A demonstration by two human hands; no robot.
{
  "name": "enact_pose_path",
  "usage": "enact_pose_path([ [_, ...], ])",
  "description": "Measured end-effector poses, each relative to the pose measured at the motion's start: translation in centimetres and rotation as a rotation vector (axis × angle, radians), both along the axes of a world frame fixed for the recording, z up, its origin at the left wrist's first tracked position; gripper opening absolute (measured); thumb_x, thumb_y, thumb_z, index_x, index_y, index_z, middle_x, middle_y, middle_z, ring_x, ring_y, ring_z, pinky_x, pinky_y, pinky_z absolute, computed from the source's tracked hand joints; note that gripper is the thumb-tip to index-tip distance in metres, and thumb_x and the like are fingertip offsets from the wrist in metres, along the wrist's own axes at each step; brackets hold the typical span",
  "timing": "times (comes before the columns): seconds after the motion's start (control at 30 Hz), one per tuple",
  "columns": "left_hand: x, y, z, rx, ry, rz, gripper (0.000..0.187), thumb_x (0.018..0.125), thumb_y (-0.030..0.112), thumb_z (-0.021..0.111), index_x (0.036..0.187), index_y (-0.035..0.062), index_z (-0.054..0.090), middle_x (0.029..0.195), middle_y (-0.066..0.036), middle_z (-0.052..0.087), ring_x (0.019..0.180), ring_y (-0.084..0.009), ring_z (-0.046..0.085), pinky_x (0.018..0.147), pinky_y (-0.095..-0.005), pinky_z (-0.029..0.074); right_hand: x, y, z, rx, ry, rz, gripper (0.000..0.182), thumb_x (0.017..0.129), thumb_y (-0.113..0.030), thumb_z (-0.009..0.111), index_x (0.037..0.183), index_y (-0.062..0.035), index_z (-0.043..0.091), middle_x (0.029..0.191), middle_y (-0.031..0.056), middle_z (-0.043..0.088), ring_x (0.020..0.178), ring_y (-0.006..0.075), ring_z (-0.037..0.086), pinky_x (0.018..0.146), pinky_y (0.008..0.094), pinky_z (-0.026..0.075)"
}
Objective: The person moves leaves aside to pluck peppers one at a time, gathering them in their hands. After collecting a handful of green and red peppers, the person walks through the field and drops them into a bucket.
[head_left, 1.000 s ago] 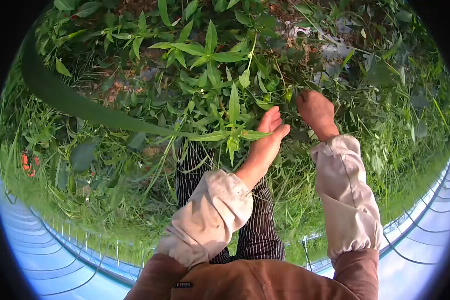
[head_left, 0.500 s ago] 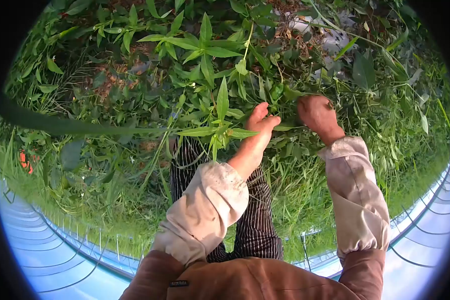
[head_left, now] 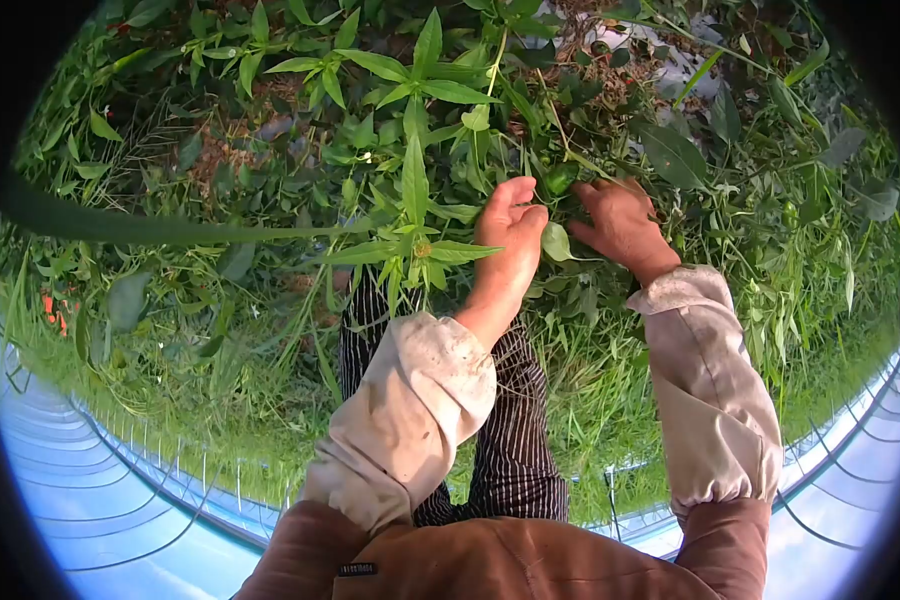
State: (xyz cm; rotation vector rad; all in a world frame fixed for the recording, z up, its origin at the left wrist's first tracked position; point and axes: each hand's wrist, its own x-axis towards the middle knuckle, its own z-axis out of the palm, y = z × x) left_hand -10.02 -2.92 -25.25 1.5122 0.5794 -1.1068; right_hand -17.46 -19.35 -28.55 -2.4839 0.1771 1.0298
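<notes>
Among the leaves hangs a shiny green fruit that looks like a pepper (head_left: 560, 179), between my two hands. Just left of it, my left hand (head_left: 510, 238) has its fingers loosely bent and apart from the thumb, with nothing seen in it. On the other side my right hand (head_left: 625, 222) reaches into the foliage, thumb and forefinger parted and pointing towards the fruit. Its other fingertips are partly hidden by leaves. A pale green leaf (head_left: 557, 241) lies between the hands, below the fruit.
A tall leafy stem (head_left: 415, 180) rises close in front, left of my left hand. One long blurred leaf (head_left: 170, 231) crosses the left side. Pale plastic sheeting (head_left: 670, 65) shows through the plants at the upper right. An orange-red object (head_left: 54, 314) sits in the grass far left.
My right hand has gone from a closed fist to parted fingers. My left hand has shifted slightly up and left. The pepper-like fruit shows more clearly between them.
</notes>
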Motion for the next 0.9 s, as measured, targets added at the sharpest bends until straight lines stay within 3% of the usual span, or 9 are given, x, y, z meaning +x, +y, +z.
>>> enact_pose_path([
  [0.13,0.9,-1.4,-2.4,-0.053,-0.02,0.002,0.039,0.086,0.004,0.056,0.124,-0.0006,0.051,0.118,-0.014,0.055,0.077,-0.0154,0.063,0.066,-0.0263,0.053,-1.9,-0.9,0.2,0.052,-0.172,0.054,0.037,0.077,-0.026,0.065,0.111,-0.0094,0.062,0.09,0.0093,0.064,0.087,0.028,0.06,0.083,0.0406,0.043],
  [0.23,-0.3,-2.4,-6.5,-0.066,-0.391,-0.685,0.052,0.083,0.013,0.065,0.13,0.0005,0.048,0.107,-0.012,0.06,0.063,-0.015,0.061,0.047,-0.0277,0.05,-2.2,-0.8,0.4,0.082,-0.27,0.103,0.031,0.078,-0.021,0.063,0.107,-0.0119,0.064,0.089,0.0052,0.064,0.088,0.0239,0.059,0.085,0.0387,0.041],
  [0.33,0.4,-2.0,-7.2,-0.159,-0.19,-0.743,0.05,0.078,0.016,0.071,0.123,0.0012,0.055,0.094,-0.01,0.061,0.056,-0.0134,0.058,0.046,-0.0281,0.049,-2.3,-0.7,0.3,0.078,-0.212,0.121,0.025,0.077,-0.021,0.064,0.101,-0.012,0.063,0.082,0.0042,0.063,0.086,0.0243,0.06,0.084,0.0395,0.042],
  [0.4,2.0,-1.4,-5.4,0.004,0.013,-0.763,0.035,0.075,0.015,0.075,0.103,-0.0006,0.061,0.083,-0.008,0.059,0.053,-0.012,0.055,0.043,-0.0283,0.048,-2.5,-0.6,0.3,0.064,-0.219,0.071,0.025,0.077,-0.021,0.064,0.101,-0.0118,0.062,0.085,0.005,0.063,0.088,0.025,0.059,0.084,0.0399,0.042],
  [0.5,2.1,0.6,-5.7,-0.021,-0.05,-0.932,0.025,0.072,0.01,0.076,0.083,-0.0009,0.057,0.082,-0.008,0.058,0.054,-0.0124,0.055,0.042,-0.0287,0.046,-2.1,0.0,0.0,0.059,-0.221,-0.034,0.024,0.078,-0.022,0.065,0.099,-0.011,0.062,0.087,0.0064,0.063,0.091,0.0259,0.059,0.085,0.0413,0.042],
  [0.63,0.1,1.6,-5.8,-0.082,-0.254,-0.794,0.024,0.07,0.008,0.074,0.079,0.0,0.054,0.082,-0.009,0.058,0.06,-0.0143,0.058,0.044,-0.0288,0.046,-2.7,0.4,-0.1,0.039,-0.209,0.0,0.025,0.078,-0.023,0.066,0.099,-0.01,0.062,0.088,0.0072,0.063,0.088,0.0269,0.06,0.085,0.0417,0.042],
  [0.67,0.6,1.0,-5.0,-0.026,-0.103,-0.844,0.029,0.065,0.017,0.074,0.087,0.0064,0.06,0.085,-0.011,0.061,0.082,-0.0274,0.062,0.072,-0.0376,0.049,-3.0,0.8,-0.3,0.017,-0.237,-0.015,0.024,0.079,-0.023,0.066,0.098,-0.0099,0.063,0.087,0.0071,0.063,0.087,0.0272,0.059,0.085,0.0418,0.042],
  [0.83,-1.1,0.1,-4.8,0.022,-0.237,-0.963,0.033,0.064,0.019,0.079,0.083,0.0047,0.057,0.083,-0.01,0.061,0.079,-0.025,0.062,0.07,-0.0365,0.049,-3.7,0.5,-0.9,-0.062,-0.268,0.122,0.019,0.08,-0.02,0.064,0.096,-0.0101,0.064,0.084,0.0069,0.064,0.086,0.0276,0.059,0.085,0.042,0.042],
  [0.9,-0.7,0.6,-3.9,-0.192,-0.052,-0.719,0.035,0.071,0.007,0.078,0.091,0.002,0.05,0.08,-0.006,0.059,0.068,-0.0127,0.058,0.05,-0.0264,0.051,-4.3,0.2,-1.3,-0.063,-0.273,0.067,0.018,0.079,-0.017,0.065,0.096,-0.0099,0.064,0.082,0.0073,0.064,0.086,0.0279,0.06,0.085,0.0419,0.042],
])
